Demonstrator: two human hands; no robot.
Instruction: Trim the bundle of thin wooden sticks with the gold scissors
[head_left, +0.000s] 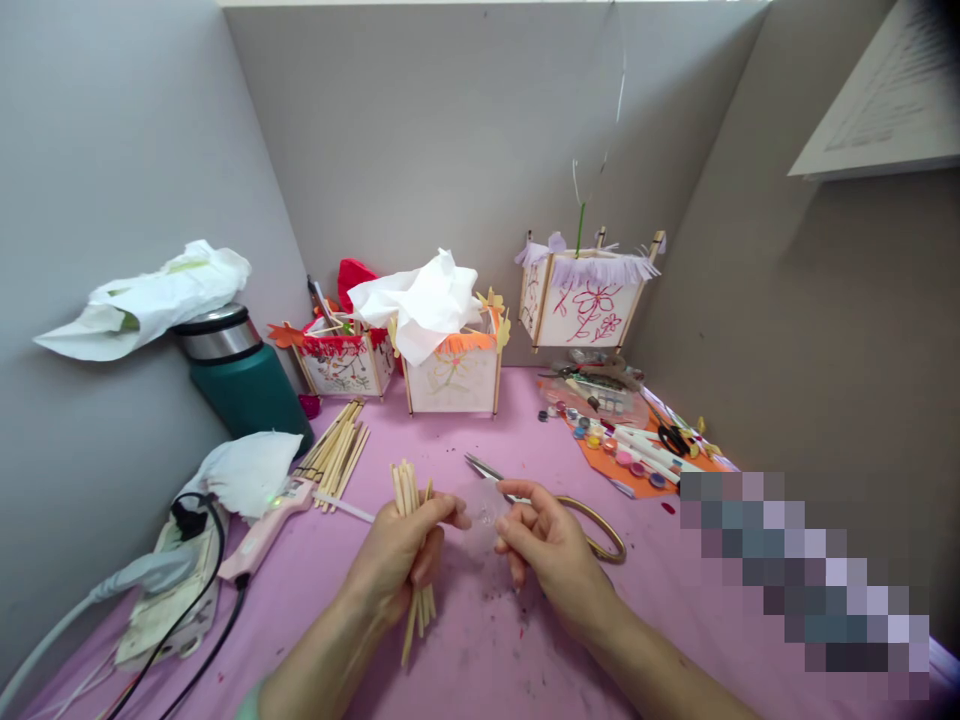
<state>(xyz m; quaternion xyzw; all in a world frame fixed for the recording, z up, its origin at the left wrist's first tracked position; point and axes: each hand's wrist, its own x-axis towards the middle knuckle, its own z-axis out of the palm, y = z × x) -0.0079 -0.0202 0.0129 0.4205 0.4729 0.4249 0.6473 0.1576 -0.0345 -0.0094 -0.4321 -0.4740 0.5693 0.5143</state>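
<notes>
In the head view, my left hand [412, 550] is closed around a bundle of thin wooden sticks [407, 484], which poke out above and below the fist. Between my two hands is a small, see-through piece of plastic [484, 515], its edges hard to make out. My right hand [544, 540] has its thumb and fingers curled at the plastic's right edge and seems to pinch it. The left thumb and fingertips come close to its other side; whether they touch cannot be told. Partly behind my right hand lie scissors with gold-coloured handles [611, 540].
Left are a pink glue gun [274, 522], a power strip with cables [169, 600], more sticks [341, 450] and a teal bottle [244, 390]. Decorated paper lanterns [454, 385] stand at the back; one [592, 305] hangs on wire. Paint pots [609, 452] sit right.
</notes>
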